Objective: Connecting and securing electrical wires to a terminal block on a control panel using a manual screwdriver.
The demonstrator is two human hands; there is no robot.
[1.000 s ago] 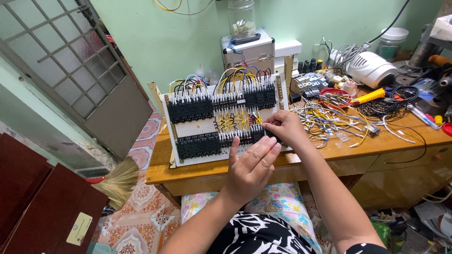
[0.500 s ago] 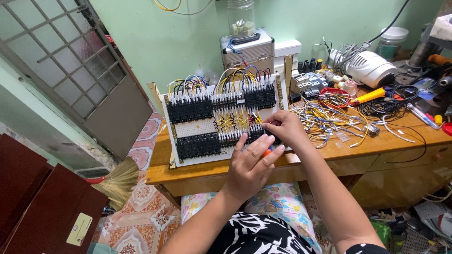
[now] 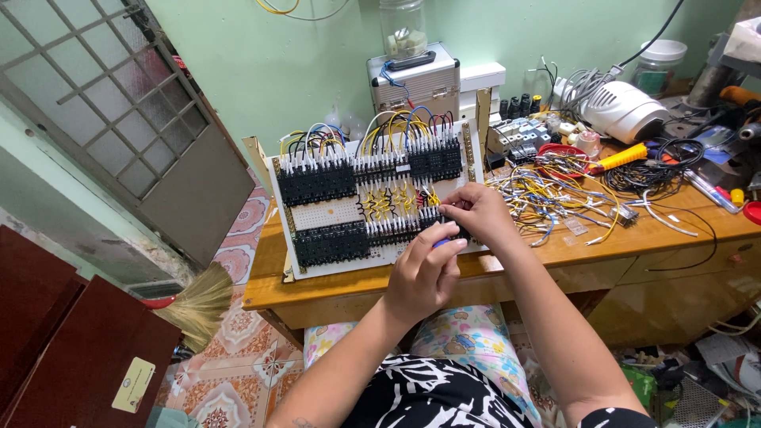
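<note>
Both hands, left (image 3: 422, 277) clenched around a blue-tipped tool (image 3: 441, 243), right (image 3: 476, 214) pinching at the relay board (image 3: 333, 214); lidded jar (image 3: 403, 28) behind.

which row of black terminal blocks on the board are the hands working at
The lower row of black blocks, at its right end. The right hand pinches there and the left hand is just below it. The upper row is untouched.

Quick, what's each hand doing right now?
Left hand: closed around a blue-tipped tool, mostly hidden.
Right hand: fingers pinched at the lower row of black blocks on the white panel; anything held cannot be told.
</note>
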